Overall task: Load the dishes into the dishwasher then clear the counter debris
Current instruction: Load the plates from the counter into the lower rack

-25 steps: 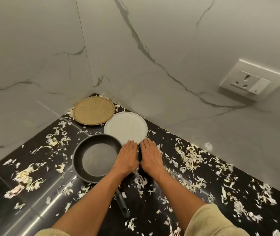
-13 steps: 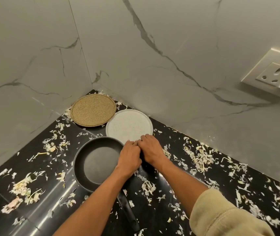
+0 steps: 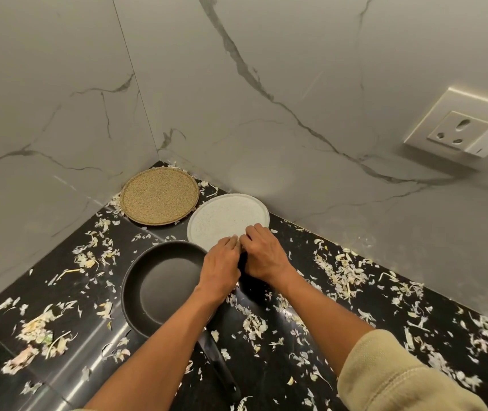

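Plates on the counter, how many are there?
2. The brown plate sits in the corner by the walls. The white plate lies just right of it, its near edge under the hands. No others show.

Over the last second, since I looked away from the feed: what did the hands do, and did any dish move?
Both hands went from lying flat, fingers straight, to curling together; the left hand and right hand now bunch fingertips at the near rim of the white plate. Whether they pinch anything is hidden. The frying pan, brown plate and scattered peelings lie as they did.
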Demonstrator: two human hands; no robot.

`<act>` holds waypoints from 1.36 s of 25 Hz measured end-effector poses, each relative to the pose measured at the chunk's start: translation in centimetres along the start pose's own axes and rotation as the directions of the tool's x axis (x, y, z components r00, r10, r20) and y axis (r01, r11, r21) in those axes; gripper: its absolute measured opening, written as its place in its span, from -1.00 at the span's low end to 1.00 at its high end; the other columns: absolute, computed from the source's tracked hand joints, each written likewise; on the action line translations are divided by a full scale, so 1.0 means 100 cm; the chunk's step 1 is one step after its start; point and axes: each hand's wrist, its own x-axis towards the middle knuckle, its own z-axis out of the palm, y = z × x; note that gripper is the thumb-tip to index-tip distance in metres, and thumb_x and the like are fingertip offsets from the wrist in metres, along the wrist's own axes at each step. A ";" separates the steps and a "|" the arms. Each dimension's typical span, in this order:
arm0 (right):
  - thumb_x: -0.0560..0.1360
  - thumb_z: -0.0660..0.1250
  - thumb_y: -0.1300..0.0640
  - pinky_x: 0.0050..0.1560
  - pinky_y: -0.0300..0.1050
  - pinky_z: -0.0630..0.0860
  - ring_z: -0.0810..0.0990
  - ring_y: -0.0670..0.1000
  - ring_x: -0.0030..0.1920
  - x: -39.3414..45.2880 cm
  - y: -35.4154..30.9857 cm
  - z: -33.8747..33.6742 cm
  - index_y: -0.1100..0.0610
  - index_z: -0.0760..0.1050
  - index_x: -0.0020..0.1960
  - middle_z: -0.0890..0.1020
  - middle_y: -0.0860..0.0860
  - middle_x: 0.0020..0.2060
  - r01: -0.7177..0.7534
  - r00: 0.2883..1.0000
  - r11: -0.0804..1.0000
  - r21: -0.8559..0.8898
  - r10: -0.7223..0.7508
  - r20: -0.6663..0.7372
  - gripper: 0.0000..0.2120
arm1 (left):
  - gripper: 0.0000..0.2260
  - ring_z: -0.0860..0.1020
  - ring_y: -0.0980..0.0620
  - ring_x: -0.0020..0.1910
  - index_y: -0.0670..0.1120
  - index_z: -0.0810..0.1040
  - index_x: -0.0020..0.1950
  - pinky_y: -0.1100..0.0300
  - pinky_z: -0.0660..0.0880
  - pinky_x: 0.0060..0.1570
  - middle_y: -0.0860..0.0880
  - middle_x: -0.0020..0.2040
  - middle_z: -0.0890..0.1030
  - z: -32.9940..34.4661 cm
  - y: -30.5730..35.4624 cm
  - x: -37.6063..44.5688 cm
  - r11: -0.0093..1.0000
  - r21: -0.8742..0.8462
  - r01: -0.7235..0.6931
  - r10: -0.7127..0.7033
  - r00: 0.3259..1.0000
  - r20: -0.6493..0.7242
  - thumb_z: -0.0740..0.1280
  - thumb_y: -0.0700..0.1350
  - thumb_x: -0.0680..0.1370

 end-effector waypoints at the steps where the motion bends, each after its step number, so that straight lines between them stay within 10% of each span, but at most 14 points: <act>1: 0.20 0.40 0.32 -0.28 -0.14 0.24 0.41 0.09 -0.27 0.002 0.000 -0.002 0.20 0.44 -0.26 0.46 0.10 -0.31 -0.015 0.999 1.000 0.020 0.015 -0.030 -0.83 | -0.58 0.56 -0.05 0.13 -0.16 0.58 0.21 0.10 0.56 -0.01 -0.05 0.11 0.63 -0.002 0.001 0.000 1.000 -0.001 -0.014 0.014 1.000 -0.025 0.39 -0.37 0.35; 10: 0.35 0.05 0.14 -0.30 -0.12 0.34 0.42 0.07 -0.24 -0.003 -0.016 -0.039 0.20 0.45 -0.21 0.49 0.09 -0.26 -0.152 0.955 0.973 0.173 0.189 -0.228 -0.78 | -0.74 0.60 -0.11 -0.23 -0.20 0.63 -0.07 0.02 0.58 -0.24 -0.11 -0.20 0.64 -0.037 0.010 0.008 0.984 0.007 -0.176 0.171 0.944 -0.284 0.30 -0.46 0.36; 20: 0.48 0.20 0.40 0.02 -0.03 0.60 0.66 0.07 -0.08 -0.080 -0.037 -0.083 0.21 0.63 0.02 0.70 0.08 -0.13 -0.108 0.897 0.990 0.089 0.136 -0.420 -0.72 | -0.64 0.68 -0.06 -0.04 -0.21 0.67 0.11 0.12 0.63 0.00 -0.11 -0.01 0.71 -0.069 0.046 -0.052 0.894 0.038 -0.447 0.410 0.782 -0.470 0.19 -0.43 0.45; 34: 0.58 0.34 0.26 0.06 -0.11 0.61 0.70 0.05 -0.09 -0.287 -0.069 -0.137 0.19 0.65 0.03 0.72 0.09 -0.10 -0.003 0.890 0.996 0.090 0.044 -0.454 -0.88 | -0.54 0.68 -0.09 0.05 -0.16 0.65 0.19 0.04 0.64 0.04 -0.11 0.10 0.70 -0.044 0.168 -0.233 0.927 0.074 -0.369 0.371 0.865 -0.338 0.42 -0.47 0.34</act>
